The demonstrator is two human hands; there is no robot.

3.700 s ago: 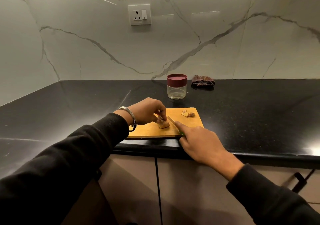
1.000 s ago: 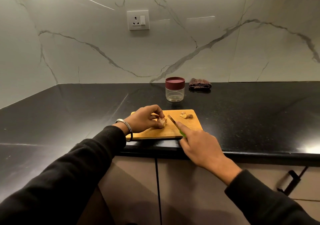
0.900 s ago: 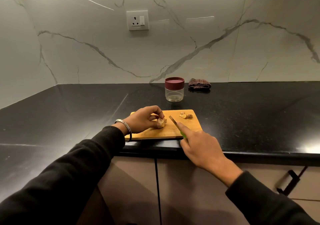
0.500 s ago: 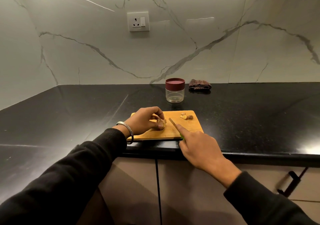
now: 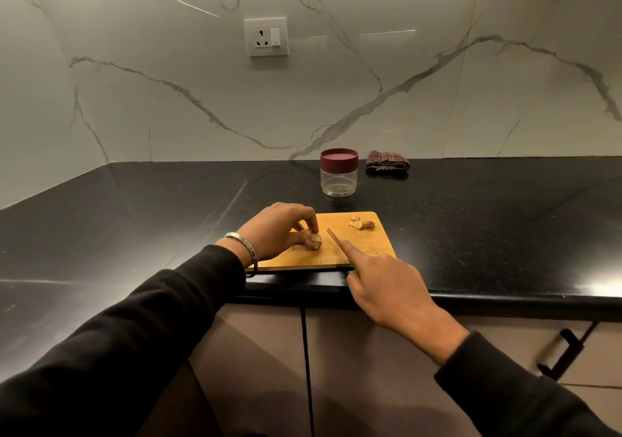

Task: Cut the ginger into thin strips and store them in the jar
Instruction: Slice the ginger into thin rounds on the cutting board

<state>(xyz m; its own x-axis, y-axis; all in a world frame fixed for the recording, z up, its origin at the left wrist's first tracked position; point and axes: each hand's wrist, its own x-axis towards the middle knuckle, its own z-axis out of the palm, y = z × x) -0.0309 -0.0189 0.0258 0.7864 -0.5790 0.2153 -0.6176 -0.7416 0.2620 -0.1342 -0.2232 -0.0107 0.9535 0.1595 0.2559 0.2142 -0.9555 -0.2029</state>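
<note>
One jar (image 5: 338,177), one board (image 5: 367,245), one knife (image 5: 334,236), one cloth (image 5: 387,165).

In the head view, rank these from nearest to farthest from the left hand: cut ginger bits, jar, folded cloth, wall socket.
From the left hand:
1. cut ginger bits, board's far right corner.
2. jar, behind the board.
3. folded cloth, right of the jar by the wall.
4. wall socket, high on the wall.

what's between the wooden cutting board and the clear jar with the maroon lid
Only bare black countertop lies between the wooden cutting board and the clear maroon-lidded jar in the head view.

Home kitchen: black countertop (image 5: 471,221), marble backsplash (image 5: 336,100).
</note>
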